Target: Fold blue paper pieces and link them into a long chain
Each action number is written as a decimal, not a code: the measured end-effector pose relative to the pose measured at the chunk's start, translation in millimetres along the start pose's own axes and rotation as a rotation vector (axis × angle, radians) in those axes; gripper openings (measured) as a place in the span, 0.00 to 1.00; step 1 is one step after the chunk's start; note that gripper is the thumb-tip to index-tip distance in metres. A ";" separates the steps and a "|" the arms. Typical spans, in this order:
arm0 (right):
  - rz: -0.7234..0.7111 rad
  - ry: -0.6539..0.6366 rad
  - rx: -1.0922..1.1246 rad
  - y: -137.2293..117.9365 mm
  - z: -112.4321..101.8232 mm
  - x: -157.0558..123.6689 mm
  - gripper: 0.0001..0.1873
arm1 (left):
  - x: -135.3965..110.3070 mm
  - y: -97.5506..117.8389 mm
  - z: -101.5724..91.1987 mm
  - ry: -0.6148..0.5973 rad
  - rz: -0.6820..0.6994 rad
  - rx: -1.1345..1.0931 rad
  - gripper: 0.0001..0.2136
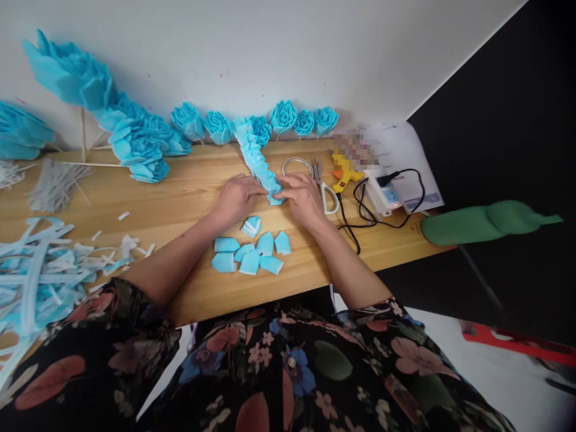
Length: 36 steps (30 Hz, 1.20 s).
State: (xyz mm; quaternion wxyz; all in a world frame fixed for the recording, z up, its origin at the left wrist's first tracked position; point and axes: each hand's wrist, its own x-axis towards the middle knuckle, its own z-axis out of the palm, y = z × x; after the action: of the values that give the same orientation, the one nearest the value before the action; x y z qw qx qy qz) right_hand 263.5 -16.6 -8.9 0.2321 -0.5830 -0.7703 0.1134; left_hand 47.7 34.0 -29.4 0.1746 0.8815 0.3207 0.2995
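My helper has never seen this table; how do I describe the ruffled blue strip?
On the wooden table, find the left hand and right hand. The ruffled blue strip runs from between them toward the wall; unlike the rounded blue flowers and loose flat pieces nearby, it is long and narrow.

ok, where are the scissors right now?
In the head view, the scissors lie on the table right of centre, beside the right hand, between the pale ring on their left and the yellow glue gun on their right.

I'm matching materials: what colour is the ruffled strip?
The ruffled strip is light blue, clearest in the head view.
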 end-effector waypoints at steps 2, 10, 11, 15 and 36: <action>0.000 -0.003 0.008 0.5 0.8 0.3 0.23 | -0.4 2.0 -0.4 -0.016 -0.003 0.031 0.19; 0.019 0.026 0.015 1.6 1.2 -2.2 0.24 | -0.2 13.7 -5.2 -0.114 -0.010 0.145 0.17; 0.025 0.049 0.020 3.2 0.6 -2.6 0.24 | 0.0 14.2 -5.4 -0.115 -0.015 0.144 0.17; 0.044 0.139 0.035 10.2 -1.9 -3.1 0.25 | 0.2 14.4 -5.5 -0.116 -0.036 0.119 0.16; -0.013 0.030 0.007 0.0 -2.4 -3.9 0.24 | -1.0 16.1 -6.4 -0.119 -0.060 0.110 0.16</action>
State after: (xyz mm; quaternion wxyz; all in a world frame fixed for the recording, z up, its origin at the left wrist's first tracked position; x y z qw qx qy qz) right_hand 265.5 -20.6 -7.7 0.2463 -0.5789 -0.7700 0.1062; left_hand 50.5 22.2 -16.9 0.1537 0.8959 0.3521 0.2233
